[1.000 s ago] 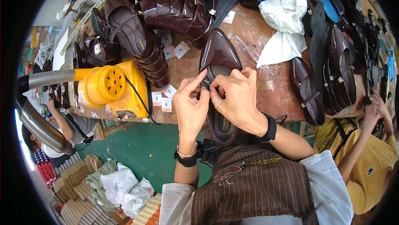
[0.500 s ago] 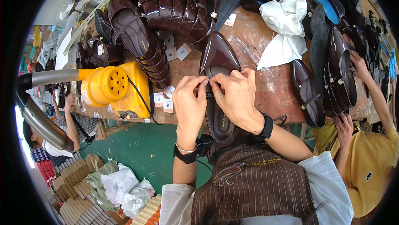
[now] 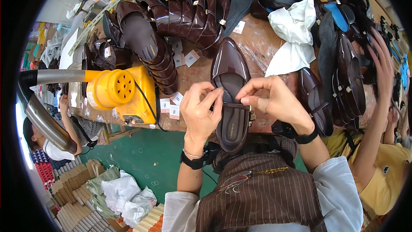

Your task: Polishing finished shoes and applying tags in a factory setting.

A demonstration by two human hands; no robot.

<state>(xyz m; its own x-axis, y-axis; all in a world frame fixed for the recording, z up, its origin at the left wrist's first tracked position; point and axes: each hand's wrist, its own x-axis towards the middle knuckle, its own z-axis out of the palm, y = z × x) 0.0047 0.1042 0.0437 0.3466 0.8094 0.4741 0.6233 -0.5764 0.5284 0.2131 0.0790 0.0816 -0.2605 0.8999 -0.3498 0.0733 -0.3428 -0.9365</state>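
Observation:
A dark burgundy patent pointed shoe (image 3: 231,60) lies toe away from me at the bench's near edge. Its narrow strap (image 3: 235,105) crosses the opening, with a sparkling ornament (image 3: 252,114) at the right side. My left hand (image 3: 201,109) is closed in a pinch over the shoe's left rim, by the strap. Opposite it, my right hand (image 3: 274,101) pinches thumb against forefinger just above the strap. What lies between the fingertips of either hand is too small to make out.
Stacked burgundy shoes (image 3: 189,15) line the bench's back, and more (image 3: 349,82) stand at the right. Left is a yellow machine (image 3: 136,94) with a metal pipe. White cloth (image 3: 292,22) and small tags (image 3: 174,111) lie around. Another person's hand (image 3: 381,56) is raised at right.
My hands have drawn apart, the right one moving right and uncovering the strap and ornament. The co-worker's hand at the right has lifted off the shoes there.

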